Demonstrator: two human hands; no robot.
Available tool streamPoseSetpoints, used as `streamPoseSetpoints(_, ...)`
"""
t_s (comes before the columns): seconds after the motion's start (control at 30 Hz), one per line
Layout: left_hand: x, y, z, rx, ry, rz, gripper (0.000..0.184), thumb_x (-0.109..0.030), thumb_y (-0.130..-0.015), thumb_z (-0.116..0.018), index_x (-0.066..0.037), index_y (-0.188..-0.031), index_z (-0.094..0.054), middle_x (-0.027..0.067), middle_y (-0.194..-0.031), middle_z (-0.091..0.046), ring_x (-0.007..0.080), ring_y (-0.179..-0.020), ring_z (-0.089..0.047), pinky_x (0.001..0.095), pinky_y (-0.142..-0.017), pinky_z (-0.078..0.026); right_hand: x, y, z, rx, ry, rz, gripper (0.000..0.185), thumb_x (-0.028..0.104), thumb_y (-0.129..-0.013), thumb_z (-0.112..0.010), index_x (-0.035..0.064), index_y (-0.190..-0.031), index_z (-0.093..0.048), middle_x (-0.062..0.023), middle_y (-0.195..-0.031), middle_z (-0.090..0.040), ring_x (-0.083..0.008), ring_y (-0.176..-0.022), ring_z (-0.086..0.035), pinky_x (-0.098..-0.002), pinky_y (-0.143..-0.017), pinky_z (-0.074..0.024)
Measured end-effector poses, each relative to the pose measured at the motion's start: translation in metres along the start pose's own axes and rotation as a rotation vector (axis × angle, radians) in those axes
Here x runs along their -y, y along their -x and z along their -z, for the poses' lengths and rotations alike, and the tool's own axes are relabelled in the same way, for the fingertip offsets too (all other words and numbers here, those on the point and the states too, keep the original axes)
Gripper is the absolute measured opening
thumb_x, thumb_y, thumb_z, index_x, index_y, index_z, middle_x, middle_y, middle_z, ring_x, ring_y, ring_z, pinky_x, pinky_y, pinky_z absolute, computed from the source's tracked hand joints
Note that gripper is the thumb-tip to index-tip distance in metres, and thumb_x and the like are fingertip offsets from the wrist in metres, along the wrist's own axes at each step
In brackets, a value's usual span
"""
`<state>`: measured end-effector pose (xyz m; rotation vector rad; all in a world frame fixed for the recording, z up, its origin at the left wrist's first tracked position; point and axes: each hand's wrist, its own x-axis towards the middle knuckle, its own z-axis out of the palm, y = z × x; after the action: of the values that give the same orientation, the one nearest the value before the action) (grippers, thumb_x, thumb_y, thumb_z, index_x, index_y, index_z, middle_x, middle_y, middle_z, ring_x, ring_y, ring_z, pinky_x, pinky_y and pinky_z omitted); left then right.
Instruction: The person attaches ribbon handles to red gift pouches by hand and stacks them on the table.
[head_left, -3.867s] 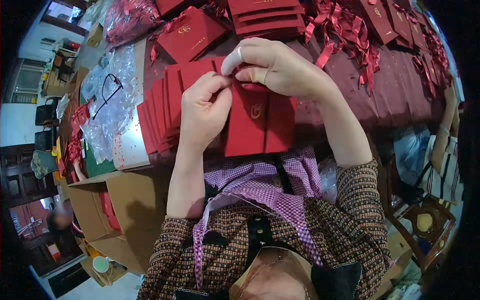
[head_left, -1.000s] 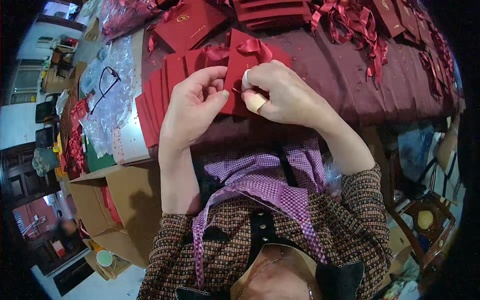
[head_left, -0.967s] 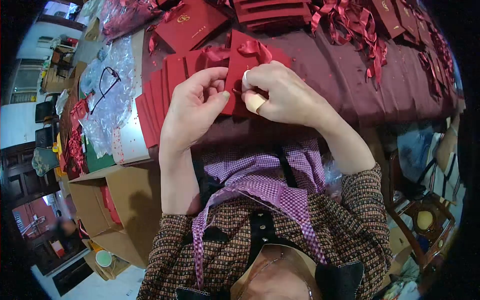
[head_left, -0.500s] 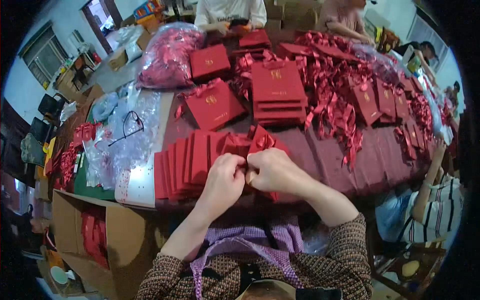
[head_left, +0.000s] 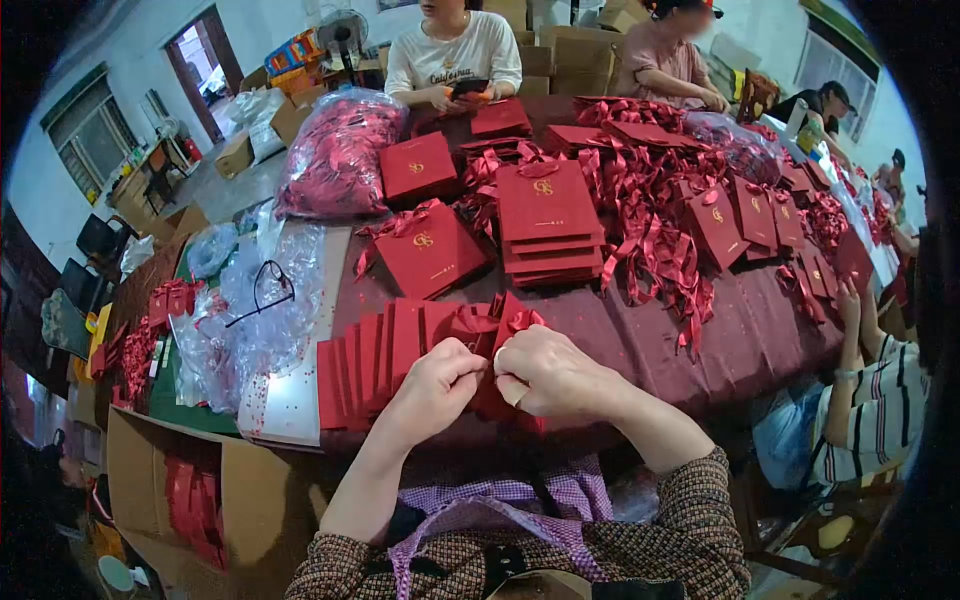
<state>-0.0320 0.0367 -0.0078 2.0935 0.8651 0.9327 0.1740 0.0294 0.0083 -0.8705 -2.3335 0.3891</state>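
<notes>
My left hand (head_left: 438, 388) is closed in a pinch at the left edge of a red paper bag (head_left: 507, 312) with a satin ribbon. On the bag's right side my right hand (head_left: 552, 372) is closed, its fingers pressed against the bag and ribbon. Whatever lies between the fingertips of my left hand is too small to make out. A ring and a tan finger wrap show on my right hand. Left of my hands, a row of red bags (head_left: 370, 350) leans in overlapping layers on the dark red tablecloth (head_left: 640, 340).
Behind my hands lie stacked red bags (head_left: 548, 205), loose ribbons (head_left: 655, 240) and a plastic sack (head_left: 342, 150). Glasses (head_left: 268, 292) rest on clear plastic at the left. A cardboard box (head_left: 250, 500) stands below the table's left end. Co-workers sit across and at the right.
The view has tilted up, showing more of the table and the people. My hands stay near the bag; my left hand's fingers have closed together since about a second ago.
</notes>
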Motion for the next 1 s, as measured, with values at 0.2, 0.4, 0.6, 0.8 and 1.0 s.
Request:
streamPoseSetpoints(0.2, -0.008, -0.003, 0.004, 0.015, -0.035, 0.003, 0.010, 0.001, -0.080, -0.059, 0.004, -0.089, -0.060, 0.0155, -0.084, -0.057, 0.0305, -0.080, -0.059, 0.0362, -0.070, -0.048, 0.019, -0.001, 0.044, 0.133, -0.200, -0.406, 0.031, 0.017, -0.082, -0.067, 0.0054, -0.110, -0.060, -0.0162, -0.084, -0.066, -0.0353, -0.086, -0.063, -0.0425, -0.077, -0.0485)
streamPoseSetpoints(0.4, -0.024, -0.005, -0.006, 0.062, 0.043, -0.074, 0.011, 0.003, -0.078, -0.054, 0.004, -0.088, -0.055, 0.0192, -0.093, -0.055, 0.0339, -0.086, -0.058, 0.0354, -0.077, -0.047, -0.003, 0.002, 0.028, -0.044, 0.136, 0.183, 0.044, 0.015, -0.077, -0.068, 0.0088, -0.119, -0.056, -0.0110, -0.115, -0.058, -0.0314, -0.117, -0.049, -0.0460, -0.099, -0.0361)
streamPoseSetpoints(0.6, -0.022, 0.003, -0.009, 0.194, 0.076, 0.029, 0.008, 0.003, -0.078, -0.050, 0.005, -0.085, -0.054, 0.0146, -0.087, -0.054, 0.0267, -0.082, -0.056, 0.0318, -0.074, -0.045, -0.012, 0.014, 0.025, 0.088, -0.147, 0.160, 0.023, 0.016, -0.082, -0.066, 0.0074, -0.102, -0.058, -0.0093, -0.094, -0.056, -0.0282, -0.100, -0.053, -0.0444, -0.102, -0.0319)
streamPoseSetpoints(0.8, -0.018, 0.005, -0.003, 0.232, 0.389, 0.224, 0.008, -0.006, -0.077, -0.050, 0.002, -0.076, -0.049, 0.0048, -0.081, -0.048, 0.0141, -0.077, -0.046, 0.0253, -0.070, -0.036, -0.009, 0.023, 0.020, -0.007, -0.298, 0.244, 0.006, 0.014, -0.083, -0.064, 0.0094, -0.083, -0.060, -0.0043, -0.081, -0.056, -0.0237, -0.086, -0.056, -0.0445, -0.100, -0.0333)
streamPoseSetpoints(1.0, 0.003, 0.003, 0.003, 0.138, 0.883, 0.392, 0.014, -0.011, -0.077, -0.049, 0.002, -0.071, -0.051, 0.0061, -0.076, -0.045, 0.0150, -0.068, -0.044, 0.0275, -0.062, -0.036, 0.007, 0.032, 0.025, 0.106, -0.277, 0.293, 0.005, 0.011, -0.080, -0.063, 0.0092, -0.080, -0.058, -0.0037, -0.079, -0.055, -0.0236, -0.086, -0.055, -0.0475, -0.100, -0.0323)
